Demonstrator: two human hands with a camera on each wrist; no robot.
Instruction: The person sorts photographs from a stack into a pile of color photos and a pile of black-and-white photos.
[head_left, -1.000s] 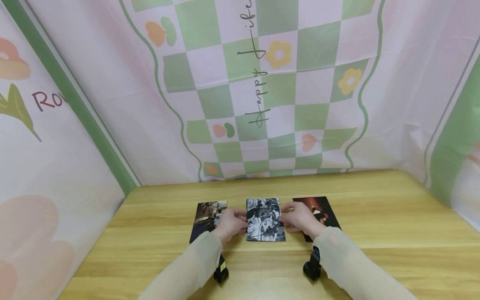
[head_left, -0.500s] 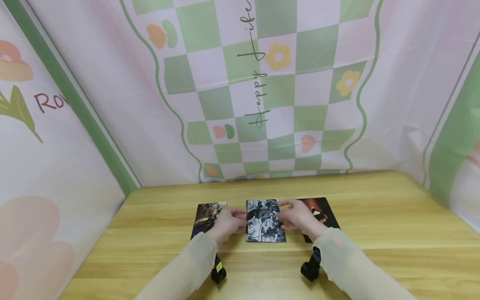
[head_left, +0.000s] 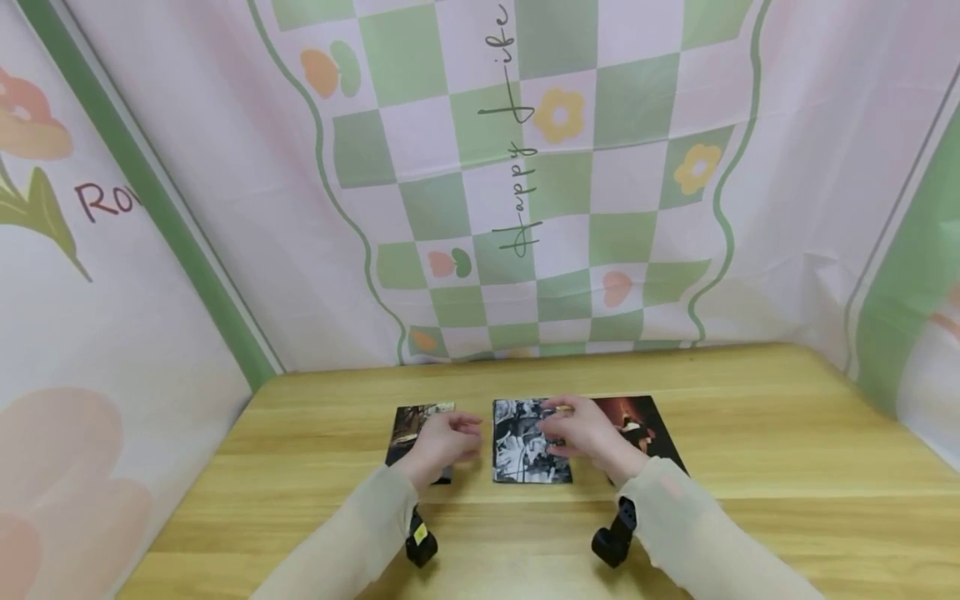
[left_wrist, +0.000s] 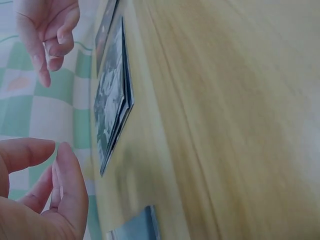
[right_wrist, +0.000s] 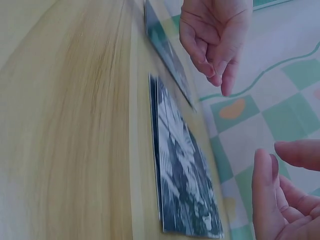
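A small stack of postcard-like prints (head_left: pixel 525 458), its top one black and white, lies in the middle of the table. In the left wrist view the layered edges of the stack (left_wrist: pixel 117 105) show slightly fanned. My left hand (head_left: pixel 442 443) hovers left of the stack and partly covers a colour print (head_left: pixel 408 423). My right hand (head_left: pixel 588 433) is above the right side of the stack, its fingers loosely bent. A dark print with a red glow (head_left: pixel 656 425) lies partly behind that wrist. Both wrist views show gaps between thumb and fingers, with nothing held.
The wooden table (head_left: pixel 315 483) reaches back to a hanging cloth (head_left: pixel 420 200) with green checks and flowers. More printed cloth (head_left: pixel 135 333) closes off the left side. Black wrist cameras (head_left: pixel 615 537) hang under both forearms.
Both hands have let go of the middle stack's edges and risen. My left hand has drawn away to the left; my right hand has shifted left over the stack, which stays in place.
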